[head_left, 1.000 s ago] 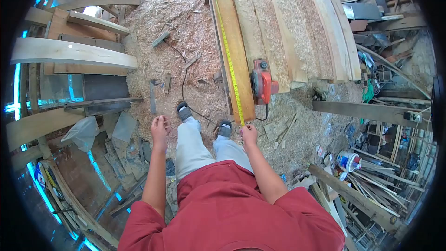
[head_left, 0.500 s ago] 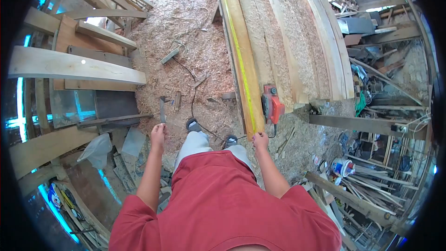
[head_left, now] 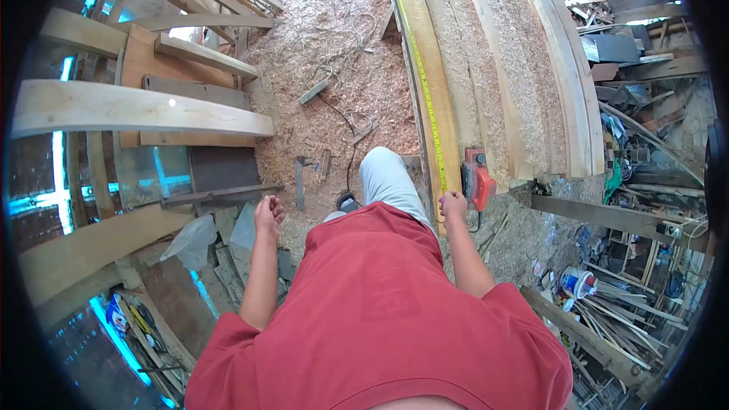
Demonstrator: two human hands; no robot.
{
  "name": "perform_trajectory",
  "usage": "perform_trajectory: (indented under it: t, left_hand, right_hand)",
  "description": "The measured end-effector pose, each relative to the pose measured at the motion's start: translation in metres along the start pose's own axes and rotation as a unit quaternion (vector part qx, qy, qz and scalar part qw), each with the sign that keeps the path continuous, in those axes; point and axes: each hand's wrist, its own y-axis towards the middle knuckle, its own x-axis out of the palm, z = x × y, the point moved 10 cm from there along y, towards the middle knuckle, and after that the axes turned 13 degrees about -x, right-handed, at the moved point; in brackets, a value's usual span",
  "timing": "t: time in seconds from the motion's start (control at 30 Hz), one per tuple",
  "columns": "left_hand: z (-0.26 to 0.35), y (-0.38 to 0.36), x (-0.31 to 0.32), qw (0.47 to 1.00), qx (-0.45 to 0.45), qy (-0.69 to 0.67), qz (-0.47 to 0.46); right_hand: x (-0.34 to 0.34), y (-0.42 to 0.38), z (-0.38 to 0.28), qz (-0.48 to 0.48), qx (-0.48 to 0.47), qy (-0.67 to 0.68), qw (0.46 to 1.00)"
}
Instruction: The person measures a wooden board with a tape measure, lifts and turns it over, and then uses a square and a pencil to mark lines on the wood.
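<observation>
My right hand (head_left: 454,206) is closed at the near end of a long plank (head_left: 434,106), pinching the end of a yellow tape measure (head_left: 429,99). The tape lies stretched along the plank's length. Just right of that hand, a red electric planer (head_left: 478,179) rests on the boards. My left hand (head_left: 269,216) hangs free at my left side with loosely curled fingers and nothing in it. On the shavings below and ahead of it lies a metal square (head_left: 300,182), apart from the hand, with a small wood block (head_left: 326,164) beside it.
Shavings cover the floor (head_left: 304,68), where a power strip (head_left: 313,92) and its cord lie. Timber beams (head_left: 144,108) jut in from the left. At right are a wooden beam (head_left: 607,212), a white bucket (head_left: 579,282) and piled scrap sticks (head_left: 623,311).
My view has shifted left, so the surroundings sit further right. My right leg has lifted forward, its knee now in view. The right hand stays at the plank's end; the left hand remains empty.
</observation>
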Motion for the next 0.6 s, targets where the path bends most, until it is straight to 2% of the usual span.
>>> perform_trajectory:
  t: [0.13,0.2,0.33,0.4,0.47,0.53,0.6]
  left_hand:
    - [0.026,0.024,0.012,1.0,-0.017,-0.011,0.015]
    - [0.05,0.042,0.015,0.999,0.014,-0.03,-0.002]
    - [0.101,0.065,0.016,0.994,0.03,-0.046,0.095]
    - [0.115,0.088,0.028,0.994,0.01,-0.065,0.088]
    - [0.145,0.109,0.071,0.994,-0.004,-0.08,0.069]
    - [0.167,0.109,0.111,0.989,-0.053,-0.078,0.116]
    - [0.213,0.111,0.168,0.991,-0.037,-0.076,0.101]
  right_hand:
    - [0.031,0.038,-0.036,-0.002,0.014,0.052,0.999]
    - [0.049,0.063,-0.057,-0.011,0.02,0.046,0.999]
    - [0.095,0.137,-0.109,-0.031,0.017,0.066,0.997]
    - [0.115,0.181,-0.147,-0.032,0.012,0.076,0.997]
    - [0.13,0.216,-0.183,-0.031,0.021,0.045,0.998]
    - [0.14,0.241,-0.227,-0.035,0.025,0.042,0.998]
    - [0.157,0.274,-0.283,-0.043,0.015,0.047,0.998]
